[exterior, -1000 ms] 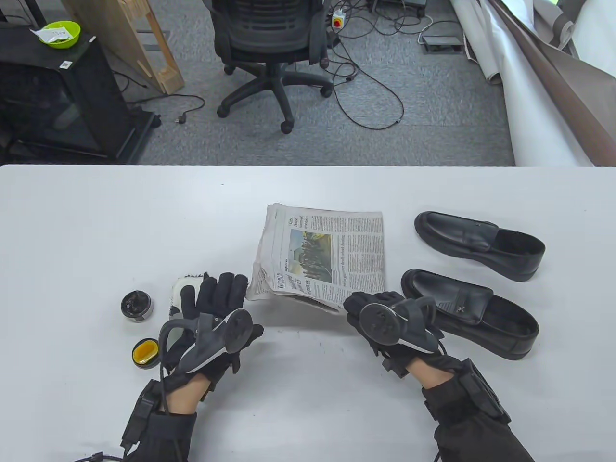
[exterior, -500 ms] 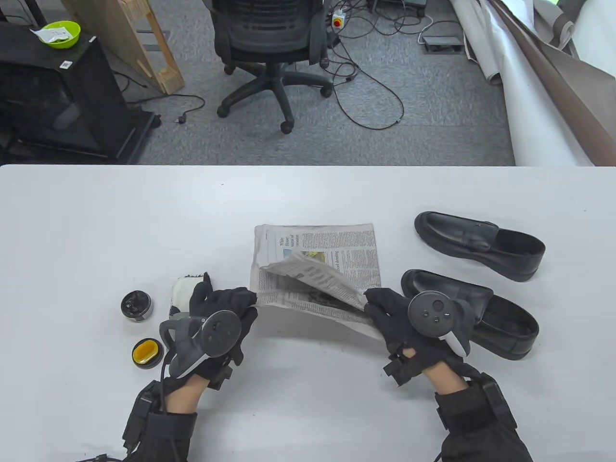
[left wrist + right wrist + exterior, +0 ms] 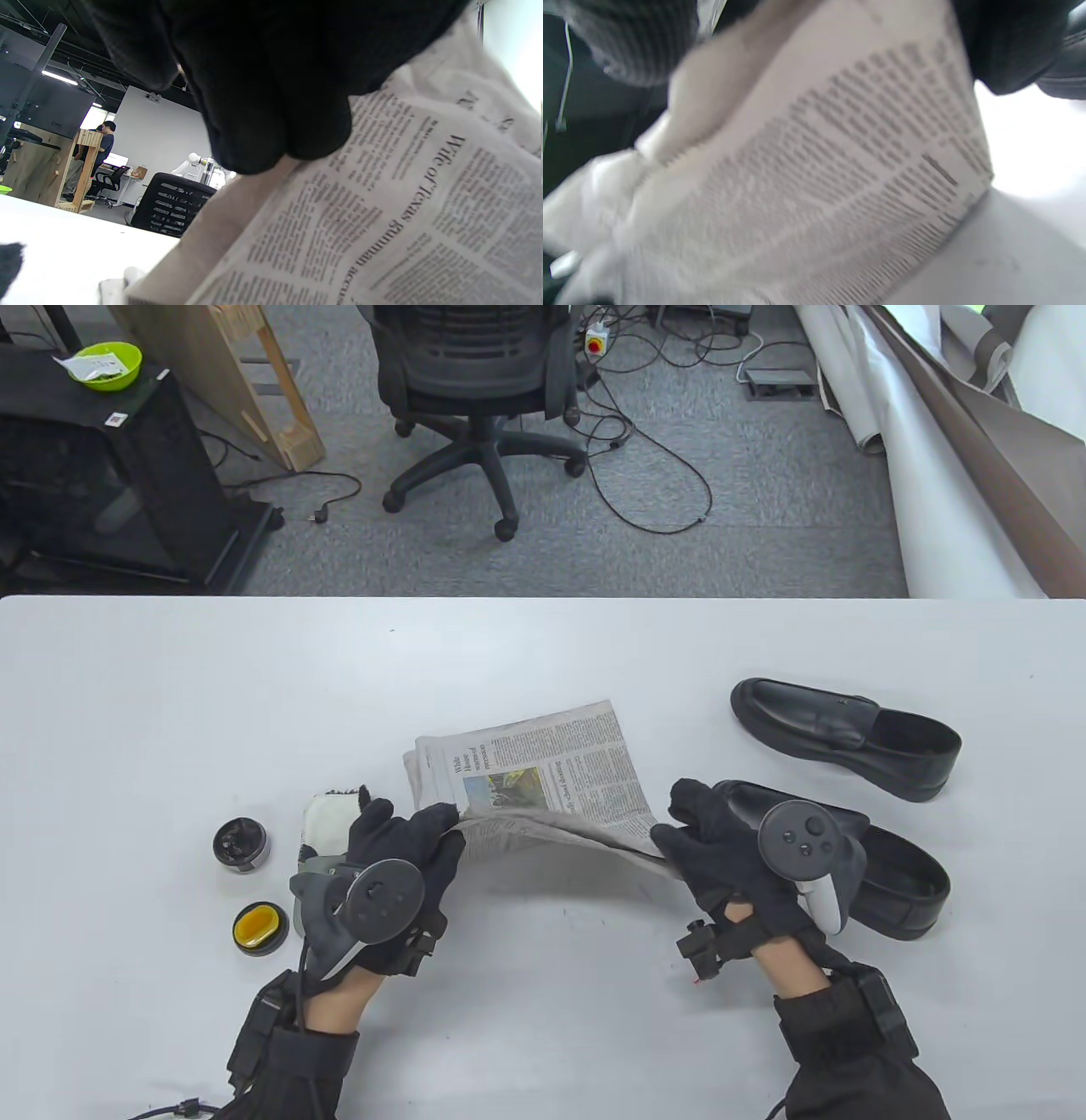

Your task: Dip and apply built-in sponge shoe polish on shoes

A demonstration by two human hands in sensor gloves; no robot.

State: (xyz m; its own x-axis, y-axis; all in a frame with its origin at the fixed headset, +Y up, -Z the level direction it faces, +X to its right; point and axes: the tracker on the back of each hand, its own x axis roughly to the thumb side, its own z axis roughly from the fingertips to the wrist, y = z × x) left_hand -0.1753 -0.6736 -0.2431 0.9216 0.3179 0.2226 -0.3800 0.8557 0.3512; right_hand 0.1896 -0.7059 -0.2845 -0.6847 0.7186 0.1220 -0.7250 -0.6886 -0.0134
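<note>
A folded newspaper (image 3: 534, 780) lies mid-table with its near edge lifted off the surface. My left hand (image 3: 416, 840) pinches its near left corner, and my right hand (image 3: 687, 844) pinches the near right corner. In the left wrist view the gloved fingers (image 3: 263, 84) press on printed newspaper (image 3: 382, 220). The right wrist view shows blurred newspaper (image 3: 818, 178) close up. Two black loafers lie at the right: the near shoe (image 3: 891, 869) beside my right hand, the far shoe (image 3: 848, 734) behind it. An open polish tin (image 3: 241, 844) and its lid with a yellow sponge (image 3: 259, 927) sit at the left.
A white cloth (image 3: 327, 819) lies just behind my left hand. Beyond the table's far edge (image 3: 543, 598) stand an office chair (image 3: 475, 381), a black cabinet (image 3: 110, 466) and floor cables.
Both hands have gripped the newspaper's near corners and lifted that edge. The paper has slid left and toward me and turned slightly. My right hand has rolled so its tracker faces up.
</note>
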